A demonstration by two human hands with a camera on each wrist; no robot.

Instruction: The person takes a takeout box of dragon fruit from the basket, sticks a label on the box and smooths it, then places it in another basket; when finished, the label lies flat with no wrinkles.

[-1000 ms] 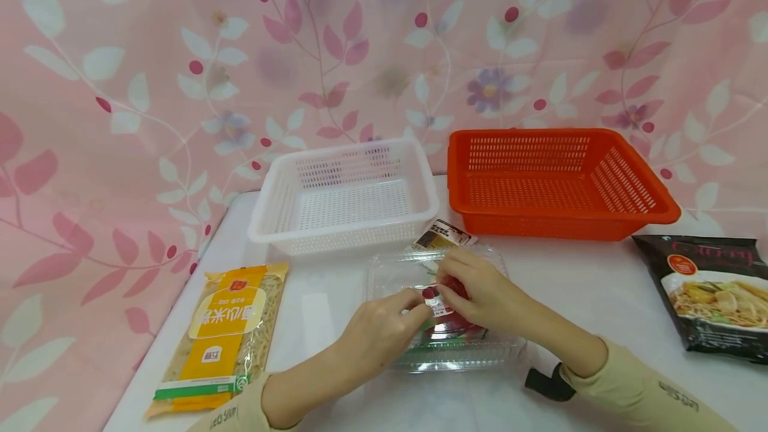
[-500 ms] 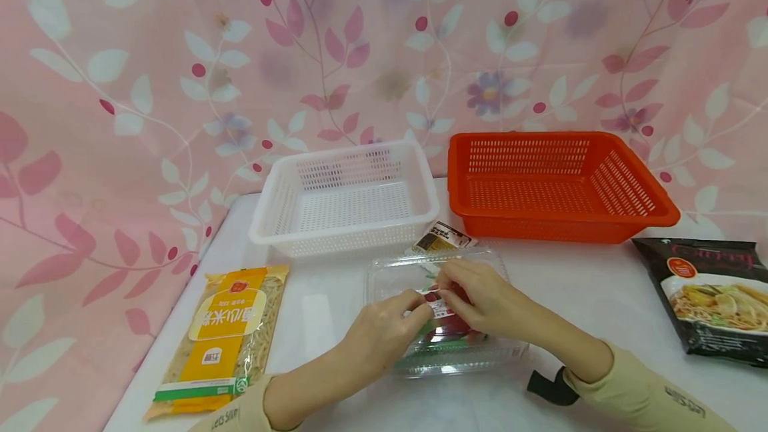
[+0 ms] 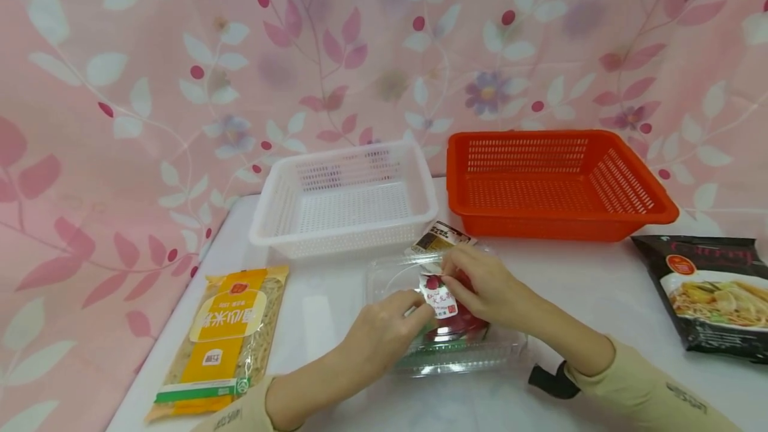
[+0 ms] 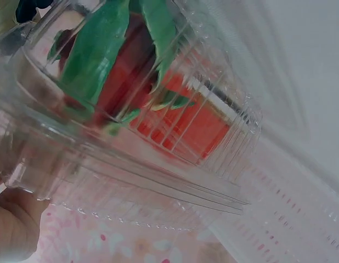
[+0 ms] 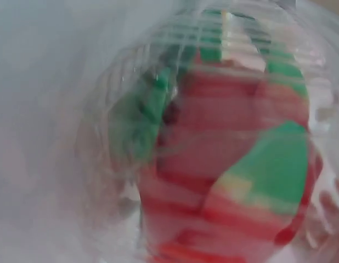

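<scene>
Under the right hand (image 3: pixel 485 285), clear container (image 3: pixel 456 357)

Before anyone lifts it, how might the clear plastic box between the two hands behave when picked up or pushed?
The clear plastic box may flex if squeezed, since its ribbed walls look thin. Its glossy surface, showing bright reflections, could be slippery. Being wide and low, it probably won't tip, though the red-and-green fruit inside might shift.
</scene>
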